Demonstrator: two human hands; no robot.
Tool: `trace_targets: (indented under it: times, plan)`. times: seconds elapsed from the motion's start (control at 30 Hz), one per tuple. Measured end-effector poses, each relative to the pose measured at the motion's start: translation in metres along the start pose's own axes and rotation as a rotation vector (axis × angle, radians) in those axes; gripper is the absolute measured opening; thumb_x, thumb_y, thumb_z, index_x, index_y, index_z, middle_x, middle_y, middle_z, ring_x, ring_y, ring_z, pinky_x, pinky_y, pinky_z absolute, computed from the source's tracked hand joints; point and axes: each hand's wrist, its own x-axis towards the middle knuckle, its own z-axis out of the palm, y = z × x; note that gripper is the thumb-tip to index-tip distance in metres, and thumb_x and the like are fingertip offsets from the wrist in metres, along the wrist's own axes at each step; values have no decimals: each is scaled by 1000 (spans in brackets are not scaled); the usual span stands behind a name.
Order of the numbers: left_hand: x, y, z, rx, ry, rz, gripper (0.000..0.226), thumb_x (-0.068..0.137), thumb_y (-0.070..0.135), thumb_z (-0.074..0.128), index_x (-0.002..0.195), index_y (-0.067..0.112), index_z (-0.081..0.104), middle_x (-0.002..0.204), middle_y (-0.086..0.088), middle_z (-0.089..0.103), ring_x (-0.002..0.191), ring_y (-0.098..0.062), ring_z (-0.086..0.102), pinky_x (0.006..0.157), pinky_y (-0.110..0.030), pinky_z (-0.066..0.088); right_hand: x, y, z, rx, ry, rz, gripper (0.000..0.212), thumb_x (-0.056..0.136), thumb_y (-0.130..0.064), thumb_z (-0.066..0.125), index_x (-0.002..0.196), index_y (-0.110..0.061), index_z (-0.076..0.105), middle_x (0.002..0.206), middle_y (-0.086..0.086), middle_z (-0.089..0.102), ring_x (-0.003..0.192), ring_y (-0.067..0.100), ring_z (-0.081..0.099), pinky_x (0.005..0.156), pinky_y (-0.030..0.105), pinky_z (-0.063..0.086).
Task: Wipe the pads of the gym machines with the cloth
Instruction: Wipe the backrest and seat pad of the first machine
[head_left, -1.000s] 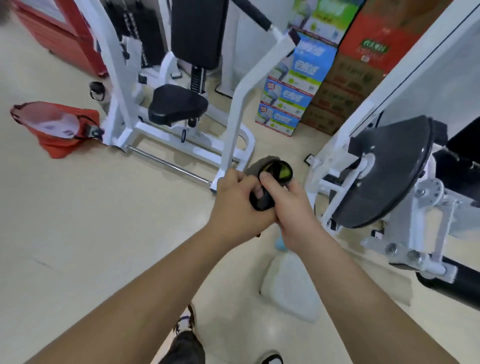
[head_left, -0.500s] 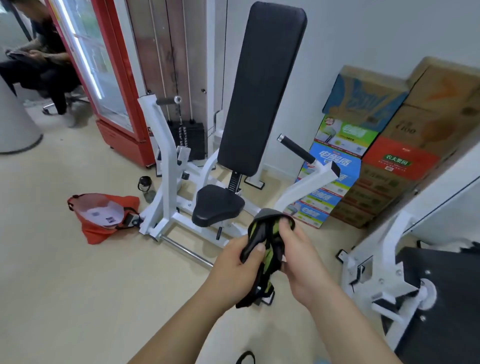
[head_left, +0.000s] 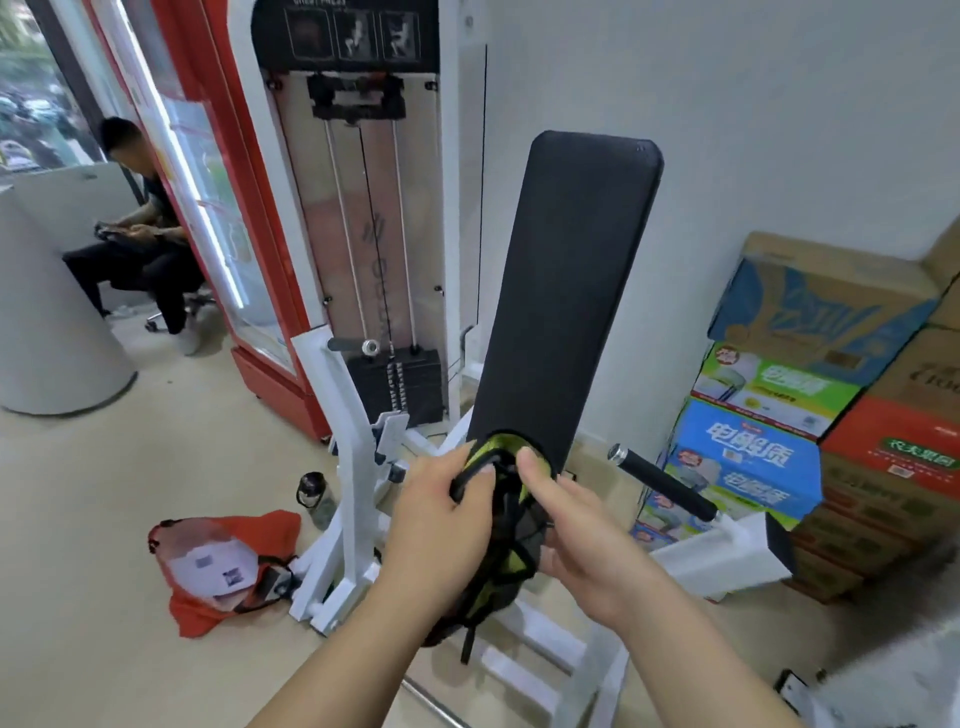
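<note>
Gym floor, cloth between both hands

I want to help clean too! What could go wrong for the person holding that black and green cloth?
The cloth is bunched between the left hand and right hand, with a strap dangling; it might slip or wipe poorly unless spread flat. The red bag and bottle lie on the floor by the machine's white frame, so stepping closer to the back pad could mean tripping.
</note>
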Motion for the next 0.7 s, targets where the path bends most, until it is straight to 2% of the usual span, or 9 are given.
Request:
trace_targets:
  times: [0.07,0.13,0.2,0.27,0.37,0.43,0.5,0.6,0.7]
  plan:
    - [35,24,0,-27,-143,81,24,97,21,60,93,41,70,87,10,70,89,-8,66,77,-30,53,31,-25,-4,104,20,-39,39,100,-45,64,123,-15,73,114,7,80,105,22,77,92,44,58]
    - [75,33,-1,-97,-251,118,41,94,6,64,110,43,71,100,25,74,98,6,67,80,-10,51,68,-51,-14,161,148,-80,31,104,-34,62,125,-13,72,111,11,80,102,26,78,86,43,61]
    - [114,29,1,-144,-220,123,39,95,10,68,117,42,70,111,25,71,107,9,63,83,-5,47,96,-73,-23,173,270,-110,26,106,-28,59,124,-14,72,108,12,80,99,28,78,82,44,63]
    - [157,22,10,-85,-201,131,33,96,30,70,123,48,66,121,24,64,114,11,57,93,-9,46,123,-93,-27,186,333,-133,23,106,-25,59,121,-14,72,104,13,81,94,31,79,74,42,64]
    - [218,19,30,-251,-407,95,33,100,37,66,128,54,58,119,30,68,110,11,64,96,-21,55,164,-128,-23,192,402,-185,23,108,-22,55,118,-12,73,100,14,81,90,30,80,73,40,64]
    - [254,21,38,-335,-478,142,36,101,32,65,128,53,55,116,37,68,109,14,63,88,-12,53,189,-151,-24,145,435,-214,24,108,-21,54,117,-10,74,100,13,81,89,27,80,72,37,64]
    - [291,17,43,-326,-508,140,46,97,39,70,135,57,50,125,33,65,115,17,59,87,-8,49,215,-173,-26,80,462,-216,25,108,-22,55,119,-9,74,102,11,81,95,27,79,84,42,63]
    - [353,4,49,-254,-469,113,48,93,41,73,134,53,52,121,27,69,111,10,64,97,-25,54,254,-201,-27,98,409,-136,35,105,-38,55,124,-15,74,112,8,80,107,25,77,101,46,57]
    - [399,-2,55,-177,-438,84,33,92,36,71,119,48,56,106,21,74,96,7,68,90,-31,59,280,-223,-21,-169,366,-80,43,100,-59,56,113,-25,78,107,-5,81,104,15,76,96,37,59]
